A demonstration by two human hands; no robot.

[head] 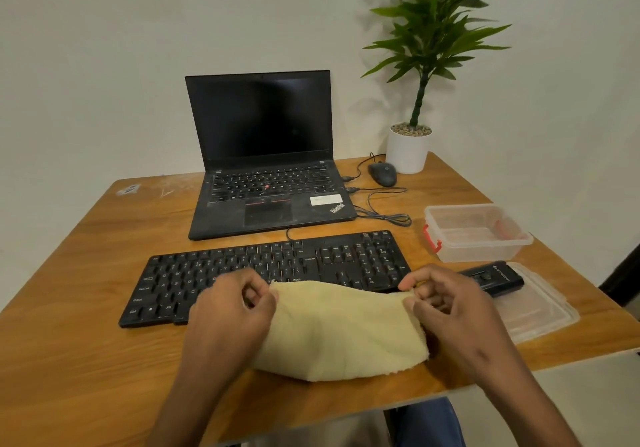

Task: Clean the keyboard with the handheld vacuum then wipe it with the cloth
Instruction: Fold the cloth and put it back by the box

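The black wired keyboard [270,270] lies across the middle of the wooden surface [86,308], slightly angled, its number pad toward the right. Its front edge at centre and right is covered by a pale yellow cloth [343,332], which is held stretched between both hands and drapes down onto the surface in front of the keyboard. The left hand [230,311] pinches the cloth's upper left corner between thumb and curled fingers; the right hand [446,304] pinches the upper right corner in the same manner. Neither hand is spread flat.

The black handheld vacuum [495,278] lies on its side just right of the keyboard, resting on a clear plastic lid [540,315], partly hidden behind the right hand. Behind the lid stands a clear plastic container [478,233] with a red latch, uncovered.

Behind the keyboard sits an open black ThinkPad laptop [266,155], screen dark, with the keyboard's cable running toward it. To the laptop's right, a black wired mouse [382,173] lies near a white pot holding a green potted plant [420,65], at the far right corner. Loose cable [384,216] coils between the laptop and the container. A small scrap of wrapper [128,189] lies at the far left corner. The wall behind is plain and pale.
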